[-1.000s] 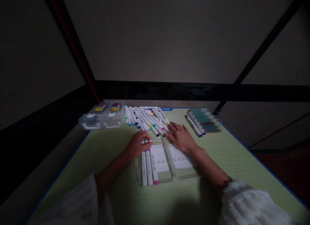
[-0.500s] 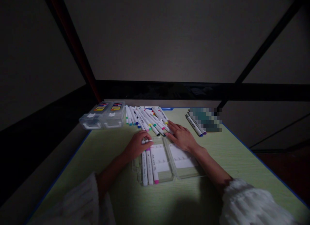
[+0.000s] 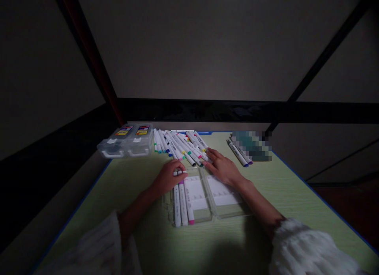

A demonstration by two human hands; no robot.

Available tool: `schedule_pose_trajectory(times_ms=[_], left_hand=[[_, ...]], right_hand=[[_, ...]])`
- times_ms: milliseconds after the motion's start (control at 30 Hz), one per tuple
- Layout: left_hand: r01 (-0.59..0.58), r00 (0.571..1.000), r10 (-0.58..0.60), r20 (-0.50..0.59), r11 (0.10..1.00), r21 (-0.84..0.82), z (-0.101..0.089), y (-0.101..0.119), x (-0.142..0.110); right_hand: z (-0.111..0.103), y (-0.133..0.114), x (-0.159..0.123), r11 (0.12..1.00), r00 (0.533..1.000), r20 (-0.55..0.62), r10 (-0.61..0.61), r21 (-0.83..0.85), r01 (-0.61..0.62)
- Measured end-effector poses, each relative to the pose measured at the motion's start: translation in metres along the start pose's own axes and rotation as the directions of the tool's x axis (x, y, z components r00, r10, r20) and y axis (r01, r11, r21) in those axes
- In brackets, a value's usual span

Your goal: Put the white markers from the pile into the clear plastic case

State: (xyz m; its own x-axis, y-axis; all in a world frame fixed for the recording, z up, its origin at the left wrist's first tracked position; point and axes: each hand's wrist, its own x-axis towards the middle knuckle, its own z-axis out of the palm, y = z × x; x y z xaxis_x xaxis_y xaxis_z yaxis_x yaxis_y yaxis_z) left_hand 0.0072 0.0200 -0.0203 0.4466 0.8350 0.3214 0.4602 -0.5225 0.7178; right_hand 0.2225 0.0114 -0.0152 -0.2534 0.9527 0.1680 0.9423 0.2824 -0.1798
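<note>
Beside the loose markers [image 3: 178, 144], clear cases [image 3: 132, 142]

The markers [image 3: 183, 206] look smooth plastic, the case [image 3: 201, 215] glossy clear plastic, the sleeves [image 3: 308, 247] textured cloth

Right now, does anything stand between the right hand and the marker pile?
Nothing visible does: the right hand is at the near right edge of the marker pile; the open case lies nearer the person.
</note>
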Motion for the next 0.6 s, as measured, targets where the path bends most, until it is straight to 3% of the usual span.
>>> schedule_pose_trajectory(times_ms=[600], left_hand=[[-0.001,1.000,0.001,0.002,1.000,0.016,-0.0003,-0.0005,0.0004]], right_hand=[[-0.0018,-0.0025,-0.0012,0.999,0.998,-0.045,0.042,0.009,-0.042]])
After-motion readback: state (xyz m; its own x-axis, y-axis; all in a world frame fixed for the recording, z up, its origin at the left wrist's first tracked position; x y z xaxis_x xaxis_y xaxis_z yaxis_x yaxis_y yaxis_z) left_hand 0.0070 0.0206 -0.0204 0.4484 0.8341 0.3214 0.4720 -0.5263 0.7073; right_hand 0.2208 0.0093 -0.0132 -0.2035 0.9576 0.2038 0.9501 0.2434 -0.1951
